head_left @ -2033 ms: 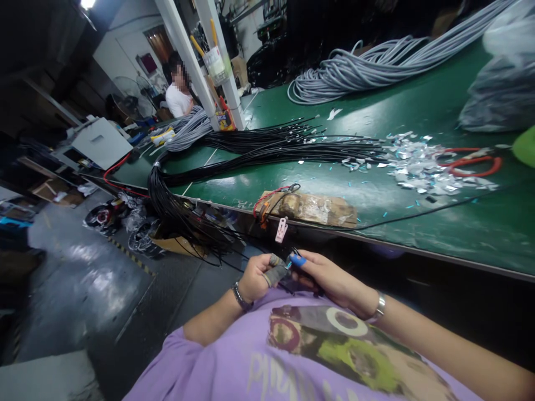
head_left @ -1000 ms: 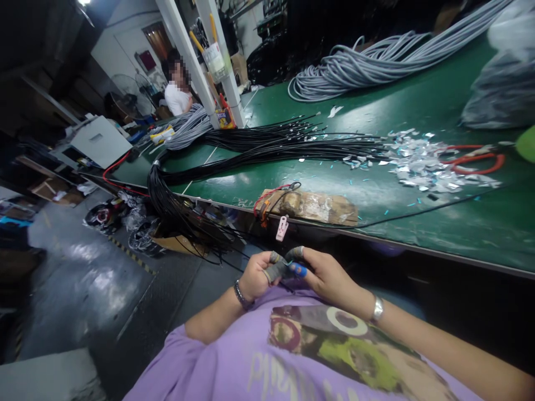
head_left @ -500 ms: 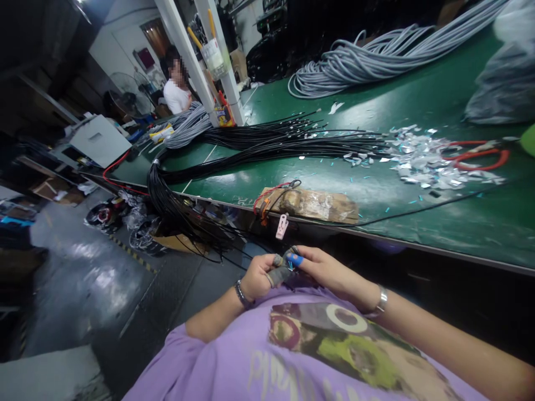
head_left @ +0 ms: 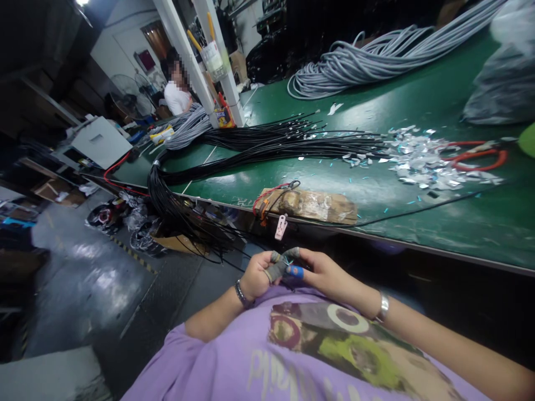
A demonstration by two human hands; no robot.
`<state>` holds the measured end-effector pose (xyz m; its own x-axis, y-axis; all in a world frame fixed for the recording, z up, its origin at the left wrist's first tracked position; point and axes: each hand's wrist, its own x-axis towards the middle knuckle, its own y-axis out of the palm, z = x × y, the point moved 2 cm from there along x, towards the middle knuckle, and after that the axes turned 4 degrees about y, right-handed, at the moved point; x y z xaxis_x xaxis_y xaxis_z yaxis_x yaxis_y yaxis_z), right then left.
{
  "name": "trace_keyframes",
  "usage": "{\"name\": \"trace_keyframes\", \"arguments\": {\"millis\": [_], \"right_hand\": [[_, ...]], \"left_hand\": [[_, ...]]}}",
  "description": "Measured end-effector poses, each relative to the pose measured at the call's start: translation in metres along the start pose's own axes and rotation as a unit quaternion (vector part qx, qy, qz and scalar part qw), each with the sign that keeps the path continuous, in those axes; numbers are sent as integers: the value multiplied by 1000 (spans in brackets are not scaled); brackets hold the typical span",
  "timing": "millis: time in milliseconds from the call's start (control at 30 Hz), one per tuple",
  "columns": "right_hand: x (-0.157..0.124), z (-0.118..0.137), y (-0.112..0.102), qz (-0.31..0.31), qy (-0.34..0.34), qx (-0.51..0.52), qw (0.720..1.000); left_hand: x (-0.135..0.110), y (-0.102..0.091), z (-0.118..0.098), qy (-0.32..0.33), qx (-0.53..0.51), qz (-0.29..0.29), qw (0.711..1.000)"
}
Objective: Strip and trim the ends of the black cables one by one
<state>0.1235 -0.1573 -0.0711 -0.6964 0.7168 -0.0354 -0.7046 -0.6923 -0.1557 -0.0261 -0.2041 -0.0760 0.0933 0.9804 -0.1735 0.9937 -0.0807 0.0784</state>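
Close in front of my purple shirt, my two hands meet fingertip to fingertip. My left hand, grey wraps on its thumb and a finger, is closed on a black cable mostly hidden by the fingers. Light-blue thin wires show at the cable's end, between the fingertips. My right hand has a blue band on the thumb and a grey wrap on the index finger; these two bracket the thin wires. How firmly they pinch is too small to tell.
A green table holds a black cable bundle, foil scraps, red-handled scissors and coiled grey cables. At its near edge lies a wooden board with a pink clip. A person sits far left.
My right thumb has dropped lower and its index finger has lifted and straightened, so the two stand further apart around the thin wires. My left hand has hardly moved.
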Motion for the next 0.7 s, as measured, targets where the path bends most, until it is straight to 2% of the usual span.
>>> {"name": "trace_keyframes", "arguments": {"millis": [133, 333, 500, 700], "right_hand": [[-4, 3, -6, -70, -73, -130, 986], [-13, -1, -11, -132, -132, -276, 943], [-14, 4, -8, -144, -161, -269, 939], [-13, 8, -4, -154, -194, -307, 919]], "left_hand": [[2, -1, 6, -14, -34, -20, 999], [2, 0, 6, -22, -69, -62, 995], [1, 1, 2, -21, -58, -62, 996], [-1, 3, -4, -7, 6, -62, 998]]}}
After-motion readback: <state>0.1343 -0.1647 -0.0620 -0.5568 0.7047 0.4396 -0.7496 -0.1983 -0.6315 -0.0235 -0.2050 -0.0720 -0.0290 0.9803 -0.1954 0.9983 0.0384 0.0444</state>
